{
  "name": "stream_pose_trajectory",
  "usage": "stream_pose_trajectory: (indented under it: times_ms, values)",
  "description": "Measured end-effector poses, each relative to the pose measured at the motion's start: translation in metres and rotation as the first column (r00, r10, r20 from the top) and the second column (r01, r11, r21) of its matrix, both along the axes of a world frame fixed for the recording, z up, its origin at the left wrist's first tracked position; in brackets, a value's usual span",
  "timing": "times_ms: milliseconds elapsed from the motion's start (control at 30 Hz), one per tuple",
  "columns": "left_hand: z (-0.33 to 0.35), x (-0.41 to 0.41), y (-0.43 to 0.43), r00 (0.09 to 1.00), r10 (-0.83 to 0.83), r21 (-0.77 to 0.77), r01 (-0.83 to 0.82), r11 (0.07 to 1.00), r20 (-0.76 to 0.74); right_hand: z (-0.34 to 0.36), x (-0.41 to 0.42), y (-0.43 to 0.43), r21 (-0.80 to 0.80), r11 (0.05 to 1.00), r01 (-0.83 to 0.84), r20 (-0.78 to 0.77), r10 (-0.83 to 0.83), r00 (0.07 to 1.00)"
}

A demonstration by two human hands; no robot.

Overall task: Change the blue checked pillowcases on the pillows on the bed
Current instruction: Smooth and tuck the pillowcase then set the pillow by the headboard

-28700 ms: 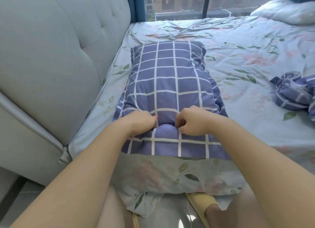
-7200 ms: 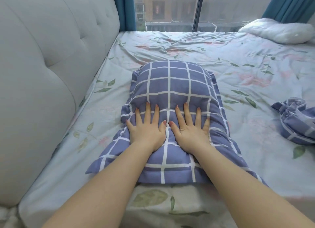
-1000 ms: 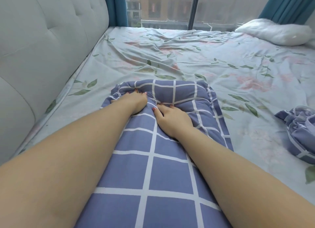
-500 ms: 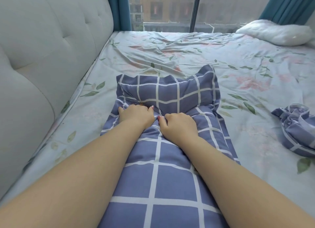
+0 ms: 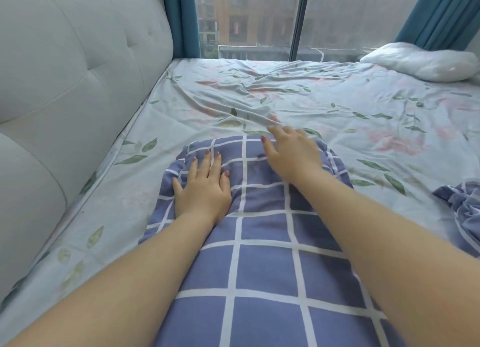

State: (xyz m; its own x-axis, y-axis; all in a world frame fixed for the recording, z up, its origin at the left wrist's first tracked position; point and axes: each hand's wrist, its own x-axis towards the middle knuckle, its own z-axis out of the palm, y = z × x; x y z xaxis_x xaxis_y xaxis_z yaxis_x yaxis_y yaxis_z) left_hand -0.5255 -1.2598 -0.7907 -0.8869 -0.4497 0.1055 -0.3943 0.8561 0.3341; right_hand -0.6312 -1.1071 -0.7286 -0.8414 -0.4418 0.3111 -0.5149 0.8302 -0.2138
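Though already filled and plump, seems to want smoothing only at the far end, judging by the blue checked pillowcase. Lies on the near part of the bed, long axis running from 6 to 12 o'clock, far short edge rumpled at 12. Shows purplish-blue squares crossed by white lines, cloth soft and creased toward 11 o'clock.

Presses down on it with the left hand, fingers straight and close together, palm flat, gripping nothing. Holds the right hand farther out toward 12, spread and relaxed over the far edge, slightly blurred. Cannot tell whether it touches the cloth, but has hold of nothing. Puts the right hand nearer that far end, so probably the one to flatten or tug it.

Farther out: at 3 o'clock a crumpled checked pillowcase, well apart; at 1 o'clock a bare white pillow across the bed; along 9 o'clock a padded headboard.
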Motion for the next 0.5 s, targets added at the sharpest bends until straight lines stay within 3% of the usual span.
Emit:
stream_pose_trajectory:
  times_ms: [100, 200, 267, 367, 500]
  values:
    - [0.019, -0.016, -0.004, 0.998, -0.018, -0.1, 0.024, 0.995, 0.062, -0.046, -0.01, -0.004, 0.181, 0.983, 0.024, 0.227, -0.066, 0.972]
    - [0.038, -0.042, -0.007, 0.987, -0.153, -0.135, 0.158, 0.978, 0.045, -0.064, -0.008, -0.006, 0.169, 0.985, 0.034, 0.232, -0.074, 0.97]
    - [0.036, -0.055, -0.007, 0.958, -0.259, -0.039, 0.265, 0.963, 0.127, -0.059, -0.007, -0.002, 0.179, 0.984, 0.028, 0.25, -0.073, 0.966]
    - [0.021, -0.055, -0.004, 0.941, -0.255, 0.002, 0.261, 0.965, 0.224, -0.056, 0.005, 0.003, 0.232, 0.973, 0.017, 0.245, -0.075, 0.967]
    - [0.019, -0.028, 0.004, 0.945, -0.238, -0.039, 0.253, 0.967, 0.224, -0.057, 0.026, 0.007, 0.251, 0.968, 0.025, 0.234, -0.086, 0.968]
